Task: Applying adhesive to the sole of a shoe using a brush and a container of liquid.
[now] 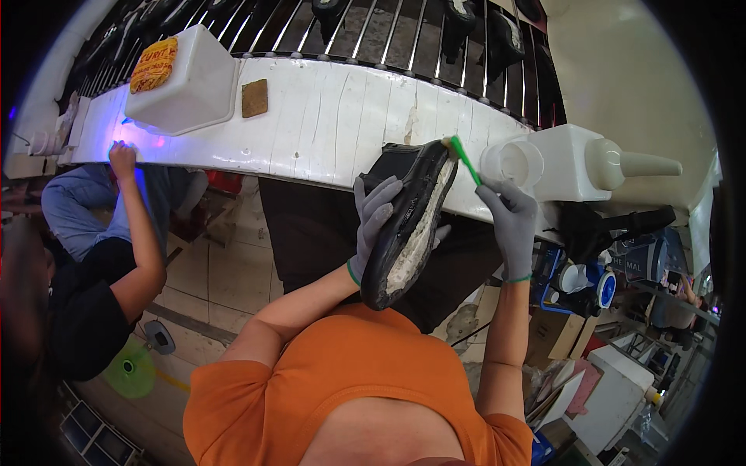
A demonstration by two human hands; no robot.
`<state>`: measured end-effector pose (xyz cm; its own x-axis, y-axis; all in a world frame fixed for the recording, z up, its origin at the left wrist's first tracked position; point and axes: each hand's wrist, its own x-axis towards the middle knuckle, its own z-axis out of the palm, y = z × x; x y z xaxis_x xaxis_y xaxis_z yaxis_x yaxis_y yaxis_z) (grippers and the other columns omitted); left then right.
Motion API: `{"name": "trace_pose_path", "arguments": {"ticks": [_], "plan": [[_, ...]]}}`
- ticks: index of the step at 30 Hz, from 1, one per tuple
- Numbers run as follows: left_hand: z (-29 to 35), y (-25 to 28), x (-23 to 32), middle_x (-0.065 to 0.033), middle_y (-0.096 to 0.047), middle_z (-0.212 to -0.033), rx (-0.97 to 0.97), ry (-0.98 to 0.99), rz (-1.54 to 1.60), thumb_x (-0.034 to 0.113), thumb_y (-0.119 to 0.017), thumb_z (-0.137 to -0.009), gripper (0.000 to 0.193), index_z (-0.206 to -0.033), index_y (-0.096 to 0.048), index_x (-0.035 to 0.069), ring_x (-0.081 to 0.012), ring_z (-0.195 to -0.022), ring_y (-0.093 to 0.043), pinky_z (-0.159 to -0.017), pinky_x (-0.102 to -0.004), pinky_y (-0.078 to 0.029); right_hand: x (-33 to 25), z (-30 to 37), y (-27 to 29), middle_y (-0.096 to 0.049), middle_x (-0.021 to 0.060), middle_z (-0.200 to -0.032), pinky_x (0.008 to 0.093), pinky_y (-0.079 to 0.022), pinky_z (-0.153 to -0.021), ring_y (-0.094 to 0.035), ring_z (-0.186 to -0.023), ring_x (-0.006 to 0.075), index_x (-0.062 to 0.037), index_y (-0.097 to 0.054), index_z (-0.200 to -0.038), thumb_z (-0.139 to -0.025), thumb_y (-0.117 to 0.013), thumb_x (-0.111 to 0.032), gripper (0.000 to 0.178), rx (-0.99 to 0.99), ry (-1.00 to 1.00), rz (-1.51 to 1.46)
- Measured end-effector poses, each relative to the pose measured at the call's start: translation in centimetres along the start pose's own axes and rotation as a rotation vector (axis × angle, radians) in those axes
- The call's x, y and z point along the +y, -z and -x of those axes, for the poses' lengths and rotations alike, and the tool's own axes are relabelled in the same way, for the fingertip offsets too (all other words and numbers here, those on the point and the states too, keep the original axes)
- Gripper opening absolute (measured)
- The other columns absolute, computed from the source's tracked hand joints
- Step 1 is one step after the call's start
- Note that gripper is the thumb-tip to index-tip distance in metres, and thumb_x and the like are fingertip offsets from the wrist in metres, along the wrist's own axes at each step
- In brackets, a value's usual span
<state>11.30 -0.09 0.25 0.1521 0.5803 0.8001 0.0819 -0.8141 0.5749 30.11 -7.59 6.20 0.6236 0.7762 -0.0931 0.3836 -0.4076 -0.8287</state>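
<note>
A: Where is the shoe?
B: The black shoe (pixel 409 221) sits at the centre of the frame, tilted with its sole side up, the pale whitish sole surface facing the camera. The left hand (pixel 373 221), in a grey glove, is clenched around its side and holds it just in front of the white bench (pixel 326 116).

A: And the other hand?
B: The right hand (pixel 509 221), also grey-gloved, is grasping a green-handled brush (pixel 465 159). The brush head touches the toe end of the shoe, right of centre.

A: What lies on the bench?
B: A small round white cup (pixel 513 163) stands just right of the brush, beside a white container with a cone-shaped spout (pixel 606 163). In the upper left sits a white tub (pixel 194 85) with a yellow-orange sponge (pixel 154 66) on it, and a brown square pad (pixel 254 98) lies just beside the tub.

A: Anyone else?
B: At the left edge another person's hand (pixel 122 158) reaches up to the bench edge, near a blue-violet glow.
</note>
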Motion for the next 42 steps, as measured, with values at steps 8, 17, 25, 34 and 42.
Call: {"name": "trace_pose_path", "arguments": {"ticks": [8, 17, 25, 34, 42], "plan": [[2.9, -0.8, -1.2, -0.0183, -0.050, -0.131, 0.045, 0.010, 0.099, 0.030, -0.087, -0.070, 0.094, -0.139, -0.028, 0.009, -0.0331, -0.121, -0.053, -0.114, -0.0573, -0.019, -4.0, 5.3, 0.8, -0.070, 0.0071, -0.085, 0.0216, -0.046, -0.072, -0.062, -0.080, 0.0103, 0.0009, -0.074, -0.100, -0.076, -0.070, 0.004, 0.025, -0.309, 0.082, -0.161], [2.5, 0.1, -2.1, -0.0183, -0.049, -0.132, -0.030, 0.016, 0.161, 0.033, -0.086, -0.070, 0.092, -0.138, -0.030, 0.006, -0.0323, -0.123, -0.052, -0.116, -0.0547, -0.016, -7.1, 8.8, 1.4, -0.068, 0.0107, -0.083, 0.0252, -0.051, -0.065, -0.066, -0.075, 0.0178, -0.0035, -0.075, -0.100, -0.072, -0.077, 0.000, 0.028, -0.477, 0.441, 0.077], [1.2, 0.8, -0.8, -0.0165, -0.053, -0.126, -0.123, 0.019, 0.045, 0.040, -0.081, -0.073, 0.087, -0.135, -0.033, 0.003, -0.0303, -0.120, -0.055, -0.117, -0.0525, -0.015, -5.5, 7.2, 0.4, -0.070, 0.0099, -0.087, 0.0249, -0.049, -0.074, -0.065, -0.080, 0.0140, 0.0018, -0.073, -0.101, -0.075, -0.070, 0.005, 0.026, -0.154, 0.256, -0.035], [-1.8, 2.4, -0.3, -0.0135, -0.055, -0.125, -0.244, -0.029, 0.079, 0.042, -0.081, -0.073, 0.084, -0.135, -0.037, 0.004, -0.0285, -0.117, -0.056, -0.114, -0.0491, -0.021, -7.1, 8.0, 1.1, -0.070, 0.0107, -0.086, 0.0242, -0.050, -0.071, -0.065, -0.077, 0.0147, 0.0015, -0.073, -0.099, -0.074, -0.071, 0.005, 0.025, -0.164, 0.410, -0.046], [-4.7, 3.7, 0.1, -0.0104, -0.054, -0.125, -0.412, 0.046, 0.227, 0.031, -0.083, -0.070, 0.077, -0.132, -0.045, 0.005, -0.0272, -0.113, -0.056, -0.099, -0.0444, -0.037, -7.5, 9.2, 1.8, -0.069, 0.0095, -0.084, 0.0257, -0.051, -0.065, -0.065, -0.074, 0.0155, -0.0035, -0.074, -0.099, -0.067, -0.077, 0.003, 0.033, -0.274, 0.608, 0.128]]}}
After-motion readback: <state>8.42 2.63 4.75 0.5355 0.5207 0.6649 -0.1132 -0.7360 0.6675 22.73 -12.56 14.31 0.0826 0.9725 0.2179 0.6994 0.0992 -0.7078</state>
